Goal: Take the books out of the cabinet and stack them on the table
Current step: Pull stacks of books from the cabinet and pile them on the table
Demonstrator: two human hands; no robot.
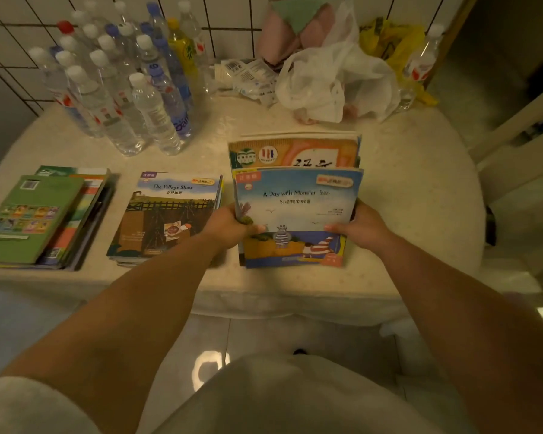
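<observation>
Left hand (pixel 229 228) and right hand (pixel 362 227) clasp opposite edges of a book bundle (pixel 297 198) on the tabletop (pixel 420 183), a second stack (pixel 166 214) just left of the left hand.

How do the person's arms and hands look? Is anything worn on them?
Both forearms are bare, with no sleeves reaching them. The left hand and right hand wear no gloves, and no watch, ring or bracelet shows. Light-coloured clothing appears at the bottom of the picture.

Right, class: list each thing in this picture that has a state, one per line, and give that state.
Monster book bundle: gripped at both sides, resting on the table
Left hand: closed on bundle
Right hand: closed on bundle
Village Show stack: lying flat
Green stack: flat
Bottles: upright, capped
</observation>
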